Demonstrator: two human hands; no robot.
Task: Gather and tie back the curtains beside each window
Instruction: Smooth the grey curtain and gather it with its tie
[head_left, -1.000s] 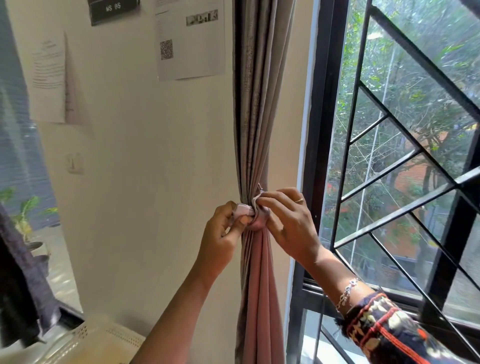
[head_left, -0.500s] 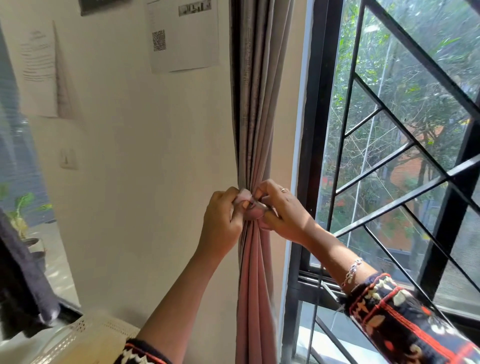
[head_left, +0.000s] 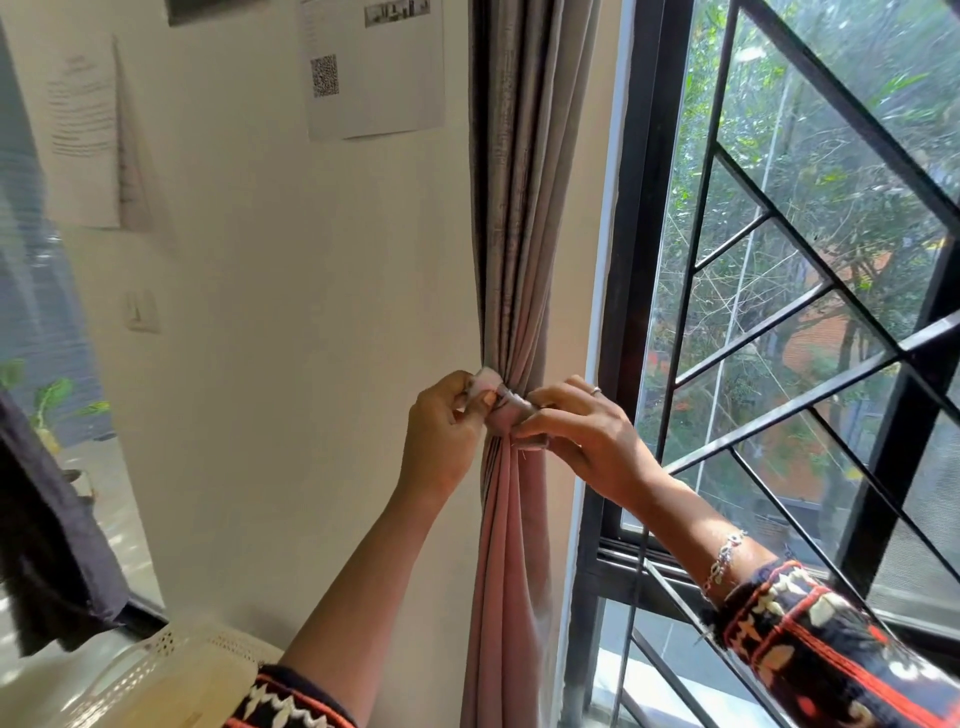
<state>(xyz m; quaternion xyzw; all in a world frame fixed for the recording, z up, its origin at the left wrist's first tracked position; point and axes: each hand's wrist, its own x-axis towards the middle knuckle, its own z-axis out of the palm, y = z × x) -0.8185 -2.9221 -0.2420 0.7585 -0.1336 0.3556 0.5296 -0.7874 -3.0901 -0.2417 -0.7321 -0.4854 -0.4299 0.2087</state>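
Pleated curtain, pink tieback, pinching hands

bright daylight from window; wide-angle edge bending; slightly soft

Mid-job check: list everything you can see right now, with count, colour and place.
curtain: one, grey above the tie, pink below, gathered between wall and window
tieback: one, pink, round the curtain
window frame: one, black, right of the curtain
grille bars: several, black, across the window
QR-code sheet: one, white, wall at top
text sheet: one, white, wall upper left
wall switch: one, cream, left wall
dark cloth: one, black, hanging far left
plant: one, green, far left
perforated object: one, cream, bottom left
bracelet: one, silver, right wrist
left hand: pinches the tieback's left side
right hand: pinches its right side
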